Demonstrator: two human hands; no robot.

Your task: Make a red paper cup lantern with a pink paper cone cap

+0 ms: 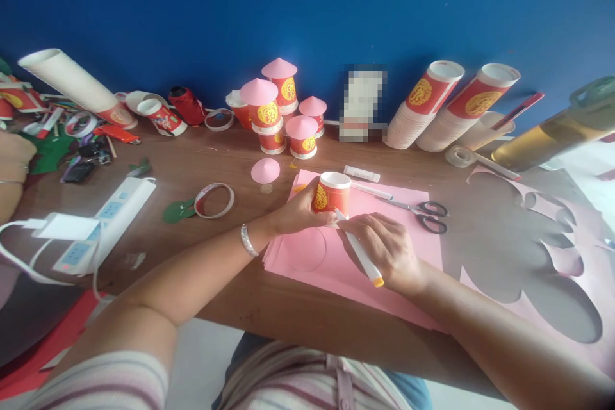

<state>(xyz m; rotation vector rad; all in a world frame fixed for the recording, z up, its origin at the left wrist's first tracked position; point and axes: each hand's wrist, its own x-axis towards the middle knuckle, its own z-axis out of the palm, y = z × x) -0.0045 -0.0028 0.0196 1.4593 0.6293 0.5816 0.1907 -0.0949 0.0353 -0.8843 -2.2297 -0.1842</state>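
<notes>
My left hand (296, 211) is wrapped round a small red paper cup (332, 191) with a gold emblem, standing upside down on a stack of pink paper (384, 230). My right hand (388, 250) grips a white marker with an orange end (361, 254), its tip at the base of the cup. A drawn circle outline (305, 248) shows on the pink paper just below the cup. A silver bracelet (248, 241) sits on my left wrist.
Scissors (427, 213) and a glue stick (361, 173) lie beyond the cup. Cups with pink cone lids (283, 112) stand at the back, with cup stacks (432, 109) lying to the right. Tape rings (214, 200), a pink cone (265, 170) and a power strip (103, 221) lie left. Cut-out pink paper (567, 262) lies right.
</notes>
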